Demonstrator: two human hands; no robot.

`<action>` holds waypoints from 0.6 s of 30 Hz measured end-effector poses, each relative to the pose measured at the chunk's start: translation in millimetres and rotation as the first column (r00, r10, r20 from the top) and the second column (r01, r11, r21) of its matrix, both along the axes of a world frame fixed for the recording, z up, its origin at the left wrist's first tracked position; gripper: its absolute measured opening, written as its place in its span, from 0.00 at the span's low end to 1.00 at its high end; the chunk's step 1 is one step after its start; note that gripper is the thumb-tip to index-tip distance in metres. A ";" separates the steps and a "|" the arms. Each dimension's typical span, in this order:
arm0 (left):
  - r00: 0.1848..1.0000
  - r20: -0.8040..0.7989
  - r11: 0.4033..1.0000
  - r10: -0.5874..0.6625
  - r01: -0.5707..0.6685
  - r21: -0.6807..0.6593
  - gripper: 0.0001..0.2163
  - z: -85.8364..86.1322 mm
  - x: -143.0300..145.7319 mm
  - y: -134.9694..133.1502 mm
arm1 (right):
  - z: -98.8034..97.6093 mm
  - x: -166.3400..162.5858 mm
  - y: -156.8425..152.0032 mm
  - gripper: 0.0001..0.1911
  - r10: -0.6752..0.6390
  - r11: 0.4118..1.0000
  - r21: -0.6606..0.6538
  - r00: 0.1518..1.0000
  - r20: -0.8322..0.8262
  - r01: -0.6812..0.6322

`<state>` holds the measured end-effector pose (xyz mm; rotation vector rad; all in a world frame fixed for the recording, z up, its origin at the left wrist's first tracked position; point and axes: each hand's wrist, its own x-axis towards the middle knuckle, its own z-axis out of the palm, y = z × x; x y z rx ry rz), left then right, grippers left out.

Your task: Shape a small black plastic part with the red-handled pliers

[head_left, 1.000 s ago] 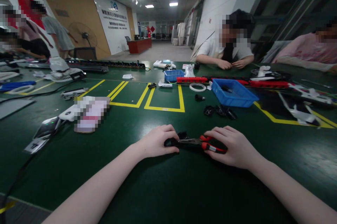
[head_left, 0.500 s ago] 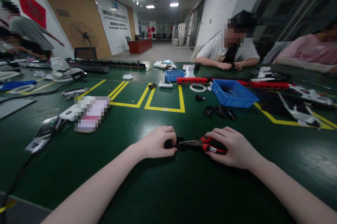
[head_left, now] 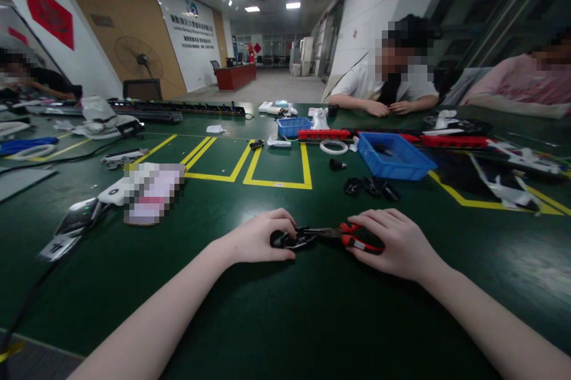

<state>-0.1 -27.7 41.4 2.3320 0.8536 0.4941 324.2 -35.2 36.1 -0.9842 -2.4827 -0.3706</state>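
My left hand [head_left: 263, 237] is curled over a small black plastic part [head_left: 300, 239] just above or on the green table, its fingers and thumb on the part's left end. From the right, my right hand [head_left: 397, 244] grips needle-nose pliers [head_left: 359, 241] by their red and black handles. The jaws point left and reach the upper right side of the black part; whether they pinch it is too dark to tell. Farther back lie several black pieces [head_left: 373, 186] and a small black cylinder [head_left: 338, 165].
Beyond the black pieces stands a blue bin [head_left: 396, 157], with a smaller blue bin [head_left: 294, 126] farther off. A pixelated phone-like object [head_left: 154, 192] and a cabled white device [head_left: 82, 213] lie at left. Two people sit across the table at right; one wears a white shirt [head_left: 357, 91].
My left hand has opened slightly around the black part and shifted a little left, so more of the part shows. The pliers stay at its right. A standing person at far left is gone from view.
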 end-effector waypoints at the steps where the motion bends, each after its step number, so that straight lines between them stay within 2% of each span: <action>1: 1.000 -0.004 1.000 0.006 -0.006 -0.010 0.12 1.1 -1.8 0.4 | -0.2 0.2 0.0 0.19 -0.004 1.000 0.011 1.000 -0.004 0.004; 8: 1.000 -0.011 0.999 0.027 -0.027 -0.034 0.12 -1.3 -6.7 3.1 | -0.6 -4.7 -3.5 0.20 0.007 0.997 0.071 0.999 -0.045 -0.004; 18: 0.999 -0.028 0.999 0.038 -0.037 0.029 0.10 -4.7 2.9 0.5 | -1.7 -13.0 -9.1 0.21 0.003 1.000 0.016 0.996 -0.093 -0.002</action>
